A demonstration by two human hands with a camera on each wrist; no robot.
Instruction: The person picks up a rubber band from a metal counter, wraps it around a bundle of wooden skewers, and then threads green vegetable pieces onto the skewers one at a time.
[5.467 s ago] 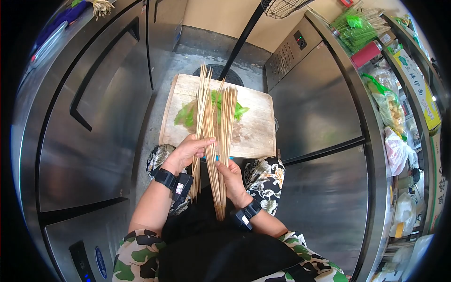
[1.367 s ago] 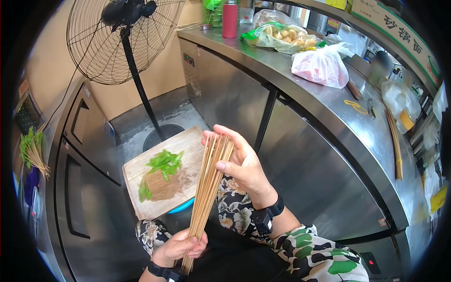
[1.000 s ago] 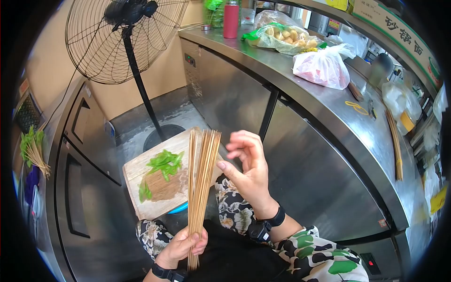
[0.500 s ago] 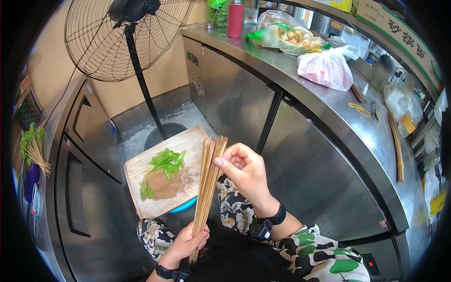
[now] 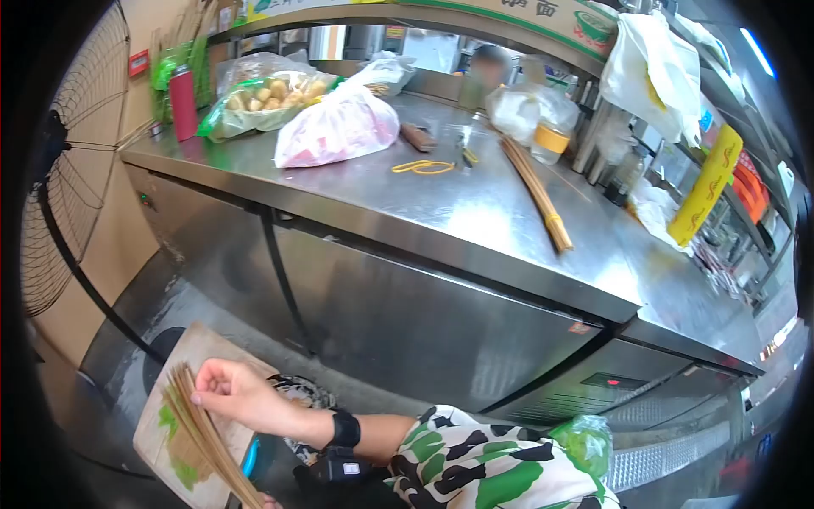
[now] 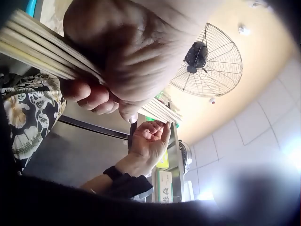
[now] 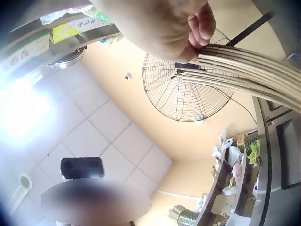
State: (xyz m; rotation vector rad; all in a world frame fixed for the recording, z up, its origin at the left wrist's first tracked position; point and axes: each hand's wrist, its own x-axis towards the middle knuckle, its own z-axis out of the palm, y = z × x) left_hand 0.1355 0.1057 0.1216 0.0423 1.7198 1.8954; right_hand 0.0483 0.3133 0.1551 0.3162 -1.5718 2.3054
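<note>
Head view: holding the bundle of skewers aslant over the wooden board, above green leaves. Clasping the lower part in the left grip, with fingers curled round it. Touching the upper ends with the thumb of the right grip, with bent fingers; cannot tell whether also pinching any. Facing the metal desk, laid with another skewer bundle, yellow bands and a white bag.
</note>
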